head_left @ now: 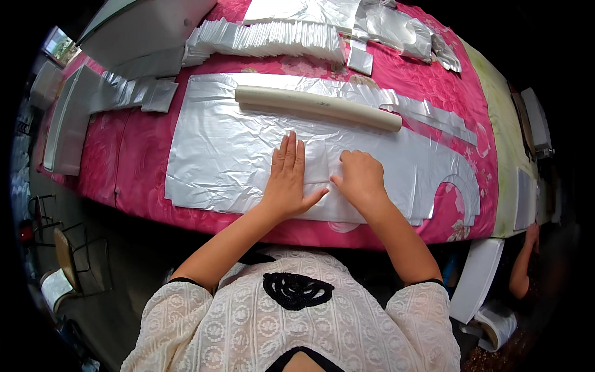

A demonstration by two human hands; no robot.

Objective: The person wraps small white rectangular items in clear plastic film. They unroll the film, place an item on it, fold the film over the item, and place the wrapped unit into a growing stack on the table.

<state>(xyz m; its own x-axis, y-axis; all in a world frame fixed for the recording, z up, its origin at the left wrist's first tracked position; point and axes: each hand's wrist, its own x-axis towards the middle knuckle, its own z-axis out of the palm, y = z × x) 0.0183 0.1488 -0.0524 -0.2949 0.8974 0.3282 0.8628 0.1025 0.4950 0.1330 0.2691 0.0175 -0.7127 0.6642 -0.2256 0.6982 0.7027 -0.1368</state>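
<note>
My left hand (pixel 286 177) lies flat on a folded piece of silvery-white plastic bag (pixel 317 162), its fingers stretched out and its thumb pointing right. Just right of that fold, my right hand (pixel 361 177) is closed, with curled fingers and the thumb against the bag's edge. The fingertips are partly hidden. Beneath both hands spreads a flat layer of silvery plastic bags (pixel 211 161), with a curved handle cut-out at its right end. A beige tube (pixel 316 108) lies across this layer beyond my hands.
A long row of folded bags (pixel 266 40) stands at the back, with loose bags (pixel 396 31) to its right. White boxes (pixel 68 124) and a folded strip (pixel 158 96) sit at left. A pink floral cloth (pixel 142 167) covers the table. Another person's arm (pixel 524 263) shows at right.
</note>
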